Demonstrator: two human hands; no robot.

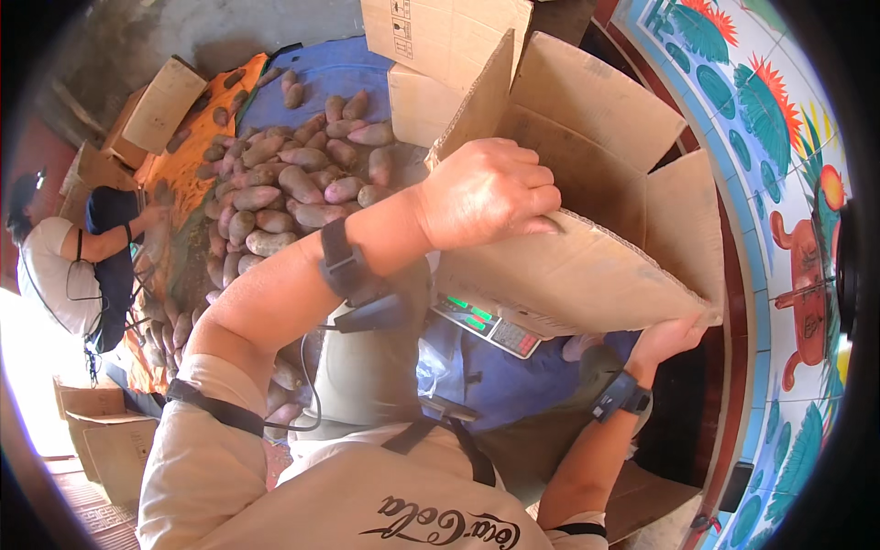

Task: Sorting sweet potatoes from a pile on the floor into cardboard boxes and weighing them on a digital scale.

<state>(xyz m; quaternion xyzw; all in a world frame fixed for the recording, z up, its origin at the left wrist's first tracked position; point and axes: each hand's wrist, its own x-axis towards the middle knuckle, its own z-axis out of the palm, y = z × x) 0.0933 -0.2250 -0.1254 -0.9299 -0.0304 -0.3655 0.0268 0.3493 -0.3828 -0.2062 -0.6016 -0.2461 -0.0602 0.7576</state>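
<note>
An open cardboard box (550, 275) is held tilted before me, its flaps spread and no contents visible in the part of its inside that shows. My left hand (488, 196) grips the box's near upper edge, fingers curled over the cardboard. At the box's lower right corner, my right hand (670, 340) holds on, its fingers partly hidden by the carton. Just below the box, partly covered by it, a digital scale (509, 337) with green lit displays rests on a blue sheet. A large heap of sweet potatoes (299, 182) lies to the left of the box.
Stacked cardboard cartons (426, 103) stand behind the held box. A tiled wall (763, 185) painted with plants runs along the right. At the far left, another person (65, 261) sits near an orange sheet (182, 155) bearing more sweet potatoes. More cartons (117, 447) stand at lower left.
</note>
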